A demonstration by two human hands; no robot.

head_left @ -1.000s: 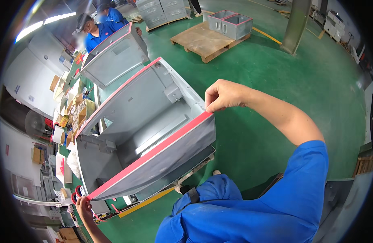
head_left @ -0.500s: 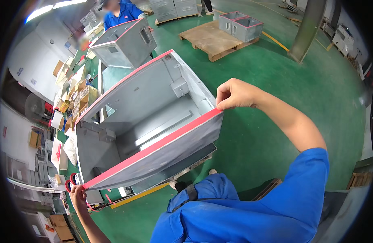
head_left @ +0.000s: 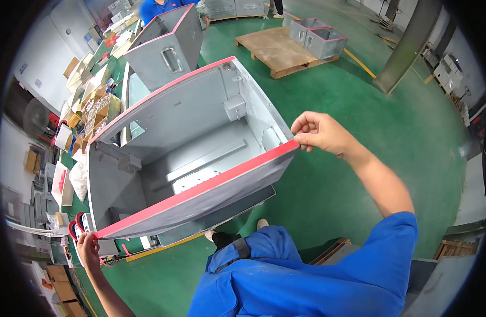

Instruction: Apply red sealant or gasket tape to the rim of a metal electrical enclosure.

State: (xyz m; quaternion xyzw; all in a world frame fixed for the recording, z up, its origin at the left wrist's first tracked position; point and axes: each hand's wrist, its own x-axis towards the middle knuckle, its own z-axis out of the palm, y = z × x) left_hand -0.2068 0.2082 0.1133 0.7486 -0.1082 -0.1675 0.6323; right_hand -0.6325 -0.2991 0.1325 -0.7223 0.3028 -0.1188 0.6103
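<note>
- Grey sheet-metal box (head_left: 179,127), centre of the frame, open at the top: smooth, dull walls, a paler floor with a long raised rib, and small blocky brackets in its corners.
- Red strip (head_left: 201,189), flat and narrow, running along the box's near rim from lower left to right of centre; the far rim carries red too. The near outer face looks mottled, darker in patches.
- Left hand (head_left: 88,249), lower left: fingertips pinched together on the strip's end at the box corner.
- Right hand (head_left: 322,133), right of centre: thumb and curled fingers drawn close at the other near corner, touching there — whether they clamp the strip, I cannot tell.
- Glossy green floor (head_left: 354,185) spreads right of the box, under the right forearm; on the left, cartons and parts bins (head_left: 101,111) crowd the bench just beside the box.
- Upper left, near the far rim: a second grey box (head_left: 171,55) with a slotted handle opening. Upper right of centre: a rough wooden pallet (head_left: 267,47) bearing red-rimmed grey boxes (head_left: 327,45).
</note>
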